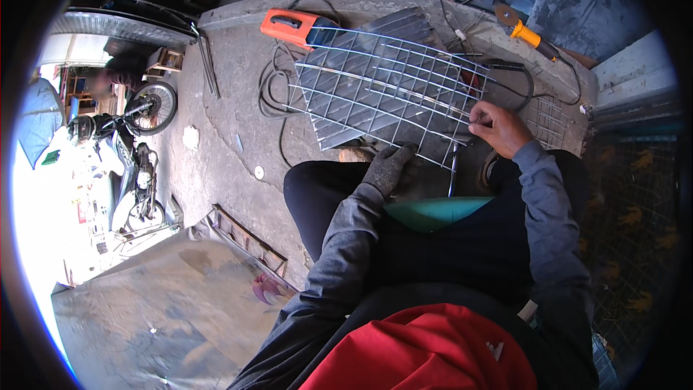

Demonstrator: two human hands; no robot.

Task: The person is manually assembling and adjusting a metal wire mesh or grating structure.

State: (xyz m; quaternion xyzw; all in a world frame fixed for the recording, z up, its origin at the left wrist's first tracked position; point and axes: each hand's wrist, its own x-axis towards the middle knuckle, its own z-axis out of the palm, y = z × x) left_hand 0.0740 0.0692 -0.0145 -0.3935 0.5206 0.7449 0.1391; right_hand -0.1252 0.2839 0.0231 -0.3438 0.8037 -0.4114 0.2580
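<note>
A wire grid panel (375, 87) of welded metal rods lies before me, slightly bowed, over a grey corrugated metal sheet (339, 126). My left hand (388, 170), in a grey knit glove, is closed at the panel's near edge, its fingertips partly hidden. At the panel's right end, my bare right hand (500, 128) has thumb and fingers pinched together. Whatever sits in that pinch is too small to make out. Below the panel, a teal curved surface (440, 213) shows between my legs.
An orange machine (286, 27) with a black handle stands behind the panel, its cables (271, 90) coiled on the concrete. At the back right lies a yellow angle grinder (525, 32). More wire mesh (546, 121) lies right. Leftward are a motorcycle (133, 159) and a metal frame (249, 238).
</note>
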